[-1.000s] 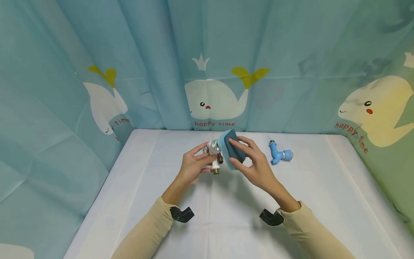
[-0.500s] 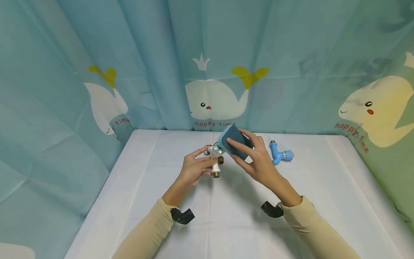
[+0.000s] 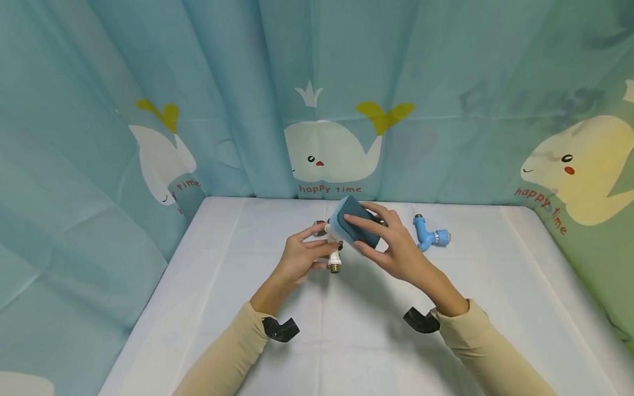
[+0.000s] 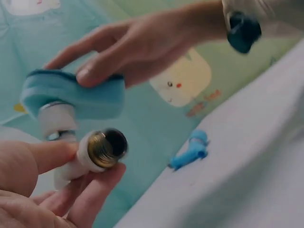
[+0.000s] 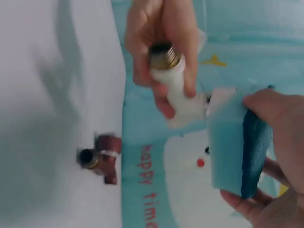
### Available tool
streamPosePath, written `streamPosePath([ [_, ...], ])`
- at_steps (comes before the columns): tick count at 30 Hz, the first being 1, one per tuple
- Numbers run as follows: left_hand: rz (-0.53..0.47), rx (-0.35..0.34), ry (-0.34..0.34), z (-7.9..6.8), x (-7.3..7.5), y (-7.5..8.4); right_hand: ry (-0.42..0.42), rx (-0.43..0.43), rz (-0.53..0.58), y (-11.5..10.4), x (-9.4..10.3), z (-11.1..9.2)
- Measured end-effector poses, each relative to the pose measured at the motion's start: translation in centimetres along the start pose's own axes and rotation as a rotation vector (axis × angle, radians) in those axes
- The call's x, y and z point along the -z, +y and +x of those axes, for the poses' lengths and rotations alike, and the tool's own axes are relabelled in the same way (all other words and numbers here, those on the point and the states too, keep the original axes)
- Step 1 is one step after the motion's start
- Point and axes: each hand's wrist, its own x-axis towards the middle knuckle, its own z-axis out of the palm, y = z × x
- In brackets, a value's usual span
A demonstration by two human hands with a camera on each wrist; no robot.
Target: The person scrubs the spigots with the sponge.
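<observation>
My left hand (image 3: 299, 256) grips a white faucet (image 3: 334, 259) between thumb and fingers, above the table. The faucet's brass threaded end (image 4: 105, 148) points outward past the fingertips in the left wrist view. My right hand (image 3: 398, 242) holds a two-tone sponge (image 3: 360, 219), light blue with a dark blue scouring side. The sponge's light side touches the knob (image 4: 57, 118) of the white faucet and hides much of it in the head view. The dark side lies under the right fingers.
A blue faucet (image 3: 430, 236) lies on the white table (image 3: 366, 352), right of the hands. A reddish-brown faucet (image 5: 108, 159) lies on the table too, partly hidden behind the left hand in the head view. A blue whale-print curtain (image 3: 228, 110) surrounds the table.
The sponge first tilted upward, then came down and left over the faucet's shiny knob, covering it in the head view. The left hand and white faucet shifted slightly right.
</observation>
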Motion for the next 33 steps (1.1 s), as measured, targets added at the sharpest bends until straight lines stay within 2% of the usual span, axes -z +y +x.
streamPosePath([
  [2,-0.078,0.034,-0.013,0.1,-0.3,-0.1,0.051,-0.007,0.011,0.3,-0.1,-0.6],
  [4,-0.11,0.043,-0.021,0.3,-0.7,-0.1,0.077,-0.014,0.02,0.4,-0.1,-1.3],
  [8,-0.114,0.046,-0.078,0.4,-1.8,-0.3,0.104,-0.032,0.02,1.1,0.6,-2.6],
  [10,-0.112,0.051,-0.109,0.6,-2.4,-0.4,0.121,-0.075,0.001,1.9,1.3,-3.2],
  [12,-0.084,0.052,-0.103,0.9,-2.9,-0.4,0.124,-0.14,0.005,2.9,2.3,-4.0],
  [15,0.039,0.02,-0.035,1.6,-3.7,-0.1,0.094,-0.219,0.022,4.0,4.0,-5.4],
  [18,0.233,-0.011,0.037,2.9,-4.9,0.4,0.057,-0.299,0.05,4.9,5.7,-6.9],
  [24,0.557,-0.057,0.086,6.4,-7.8,0.1,0.054,-0.447,0.062,6.0,8.4,-9.5],
  [26,0.681,-0.095,0.113,7.7,-8.6,-0.3,0.053,-0.474,0.053,6.2,8.9,-10.1],
  [29,0.812,-0.137,0.151,9.5,-9.7,-1.2,0.054,-0.499,0.036,6.3,9.4,-10.9],
  [33,0.904,-0.142,0.177,11.1,-10.8,-2.5,0.062,-0.5,0.013,6.4,9.8,-11.6],
])
